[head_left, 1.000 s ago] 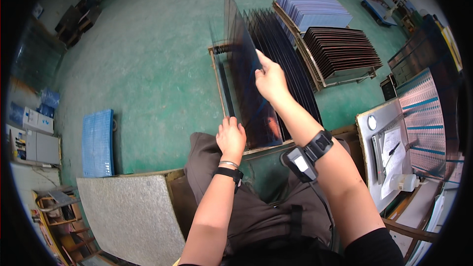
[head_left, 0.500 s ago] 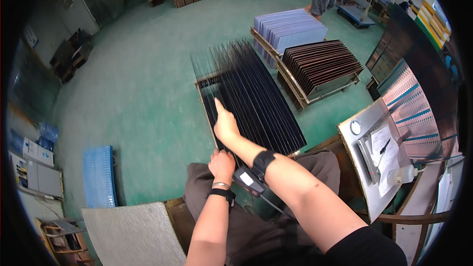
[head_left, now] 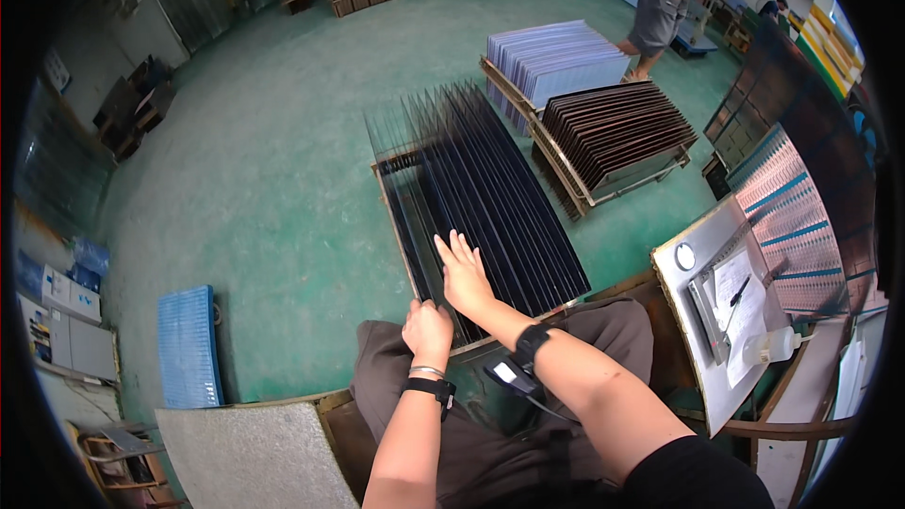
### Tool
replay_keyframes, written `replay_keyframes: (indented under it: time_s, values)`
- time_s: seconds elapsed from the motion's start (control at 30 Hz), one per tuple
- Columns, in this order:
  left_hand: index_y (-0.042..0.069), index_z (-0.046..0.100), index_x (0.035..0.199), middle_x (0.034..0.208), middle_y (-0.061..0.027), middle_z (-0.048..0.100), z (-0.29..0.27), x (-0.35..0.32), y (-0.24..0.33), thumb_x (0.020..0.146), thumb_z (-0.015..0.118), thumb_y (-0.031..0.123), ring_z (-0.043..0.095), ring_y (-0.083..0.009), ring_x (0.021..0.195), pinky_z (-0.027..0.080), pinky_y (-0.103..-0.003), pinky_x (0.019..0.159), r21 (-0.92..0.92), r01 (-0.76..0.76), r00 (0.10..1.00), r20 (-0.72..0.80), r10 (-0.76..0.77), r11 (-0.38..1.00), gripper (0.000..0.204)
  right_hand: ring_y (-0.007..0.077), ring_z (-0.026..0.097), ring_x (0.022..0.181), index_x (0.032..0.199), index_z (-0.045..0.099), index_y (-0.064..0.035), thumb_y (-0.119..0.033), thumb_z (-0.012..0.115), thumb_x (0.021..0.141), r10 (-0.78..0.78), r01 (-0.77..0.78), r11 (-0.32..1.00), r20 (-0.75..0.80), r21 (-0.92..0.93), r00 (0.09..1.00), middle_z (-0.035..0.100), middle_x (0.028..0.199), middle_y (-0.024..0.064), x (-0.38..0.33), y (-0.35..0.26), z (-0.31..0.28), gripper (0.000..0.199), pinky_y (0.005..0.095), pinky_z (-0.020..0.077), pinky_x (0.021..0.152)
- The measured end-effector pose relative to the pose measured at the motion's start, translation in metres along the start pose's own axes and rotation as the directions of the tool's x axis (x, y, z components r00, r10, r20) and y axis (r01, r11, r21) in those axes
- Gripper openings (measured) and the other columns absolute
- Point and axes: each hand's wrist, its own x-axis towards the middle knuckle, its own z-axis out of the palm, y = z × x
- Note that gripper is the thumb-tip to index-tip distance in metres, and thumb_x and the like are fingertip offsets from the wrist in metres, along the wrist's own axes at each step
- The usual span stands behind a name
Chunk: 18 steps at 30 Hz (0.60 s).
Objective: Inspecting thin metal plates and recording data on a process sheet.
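In front of my knees a rack (head_left: 385, 198) holds several thin dark panels (head_left: 500, 198) standing on edge, side by side. My right hand (head_left: 464, 273) lies with its fingers stretched out against the panels near the left side of the row, palm down and gripping nothing. At the rack's near left corner, my left hand (head_left: 427, 328) has its fingers curled in. What lies between those fingers is hidden. Black straps circle both wrists, and a small device with a cable hangs by the right one.
Beyond the rack stand another rack of dark panels (head_left: 617, 127) and a stack of pale lilac panels (head_left: 556, 61). At right a tilted board (head_left: 674, 292) carries papers, a pen and a bottle (head_left: 771, 347). A blue ribbed panel (head_left: 187, 344) stands at left. A person (head_left: 660, 9) is at the back.
My right hand has drawn back toward me and spread its fingers. The left hand has moved slightly right and down. The person behind has walked further into view.
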Motion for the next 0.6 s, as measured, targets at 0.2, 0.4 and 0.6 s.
replay_keyframes:
  time_s: [0.2,0.4,0.6]
  values:
    - [-0.003,0.061,0.083,0.098,-0.0186,0.057,0.004,0.004,-0.014,0.078,0.06,0.021,0.059,-0.0373,0.089,0.048,-0.044,0.078,-0.144,0.037,0.999,0.028,-0.033,0.989,0.024,0.0385,0.036,0.124,0.132,0.04,-0.0075,0.003,0.047,0.081,-0.135,0.136,0.919,-0.029,0.37,0.99,0.036,0.135,0.0248,-0.071,0.016,-0.051,0.053,0.0426,0.0325,0.102]
    - [-0.005,0.051,0.068,0.061,-0.0207,0.053,-0.089,0.01,-0.005,0.076,0.059,0.015,0.056,-0.0318,0.061,0.043,-0.041,0.058,-0.326,-0.285,0.957,-0.145,0.25,0.902,0.023,0.0378,0.045,0.117,0.13,0.044,-0.0093,0.003,0.05,0.081,-0.048,0.031,0.937,0.039,0.349,0.998,0.04,0.133,0.0227,-0.127,0.051,-0.094,0.051,0.0364,0.04,0.096]
    - [0.004,0.061,0.082,0.07,0.003,0.056,-0.325,-0.093,-0.026,0.081,0.059,0.017,0.048,-0.0043,0.058,0.038,-0.02,0.053,-0.787,-0.193,0.979,-0.12,0.163,0.585,0.013,0.0359,0.05,0.112,0.127,0.046,-0.0078,-0.003,0.051,0.083,-0.072,0.061,0.926,0.015,0.372,0.997,0.05,0.123,0.022,-0.125,0.072,-0.123,0.045,0.0377,0.0411,0.095]
